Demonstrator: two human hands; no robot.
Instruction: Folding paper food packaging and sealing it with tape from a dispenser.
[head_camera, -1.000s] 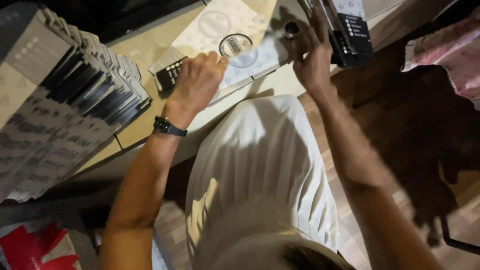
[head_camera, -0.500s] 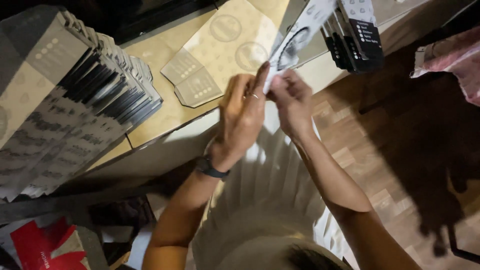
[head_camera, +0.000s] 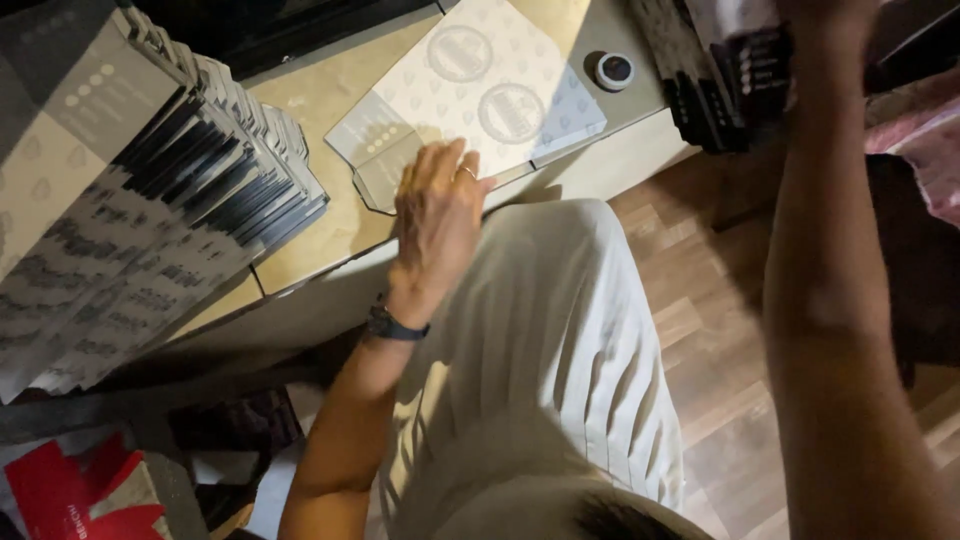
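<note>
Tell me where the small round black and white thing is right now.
The small round thing sits on the tabletop near the top of the head view, just right of the flat patterned carton blank and left of the dark packs.

Flat unfolded carton blank (head_camera: 490, 95), cream with two round grey emblems, is lying on the tan table (head_camera: 320, 100). Big fanned stack of flattened cartons (head_camera: 130, 190), cream, black and grey, is leaning at left. Dark folded cartons (head_camera: 725, 80) are sitting top right.
</note>
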